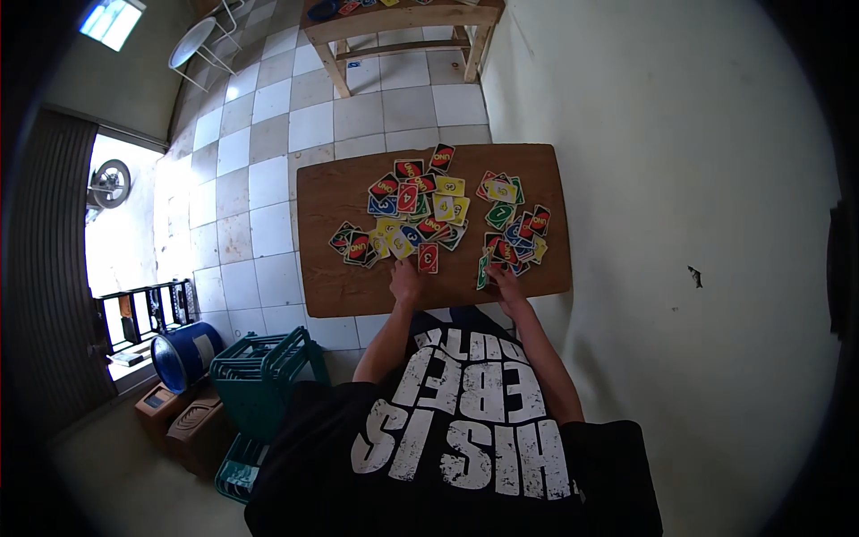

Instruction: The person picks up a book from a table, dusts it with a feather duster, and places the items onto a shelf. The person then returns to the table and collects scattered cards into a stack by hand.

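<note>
Many UNO cards lie spread in heaps on a brown wooden table. My left hand (405, 282) is at the near edge of the large heap, its fingers stretched towards a yellow card (400, 245) and seeming to touch it. A red three card (429, 259) lies just right of that hand. At the near right heap, my right hand (506, 285) has its fingers closed at the edge of a green card (483, 272), which looks tilted. Face-down cards (503, 247) with red UNO ovals lie just beyond it, mixed with blue and yellow ones.
The table (340, 291) stands near a pale wall (662, 197) on the right. Another wooden table (403, 16) with cards is beyond it. Stacked green plastic furniture (259, 367), a blue drum (183, 353) and brown speaker-like boxes (197, 430) stand at the left.
</note>
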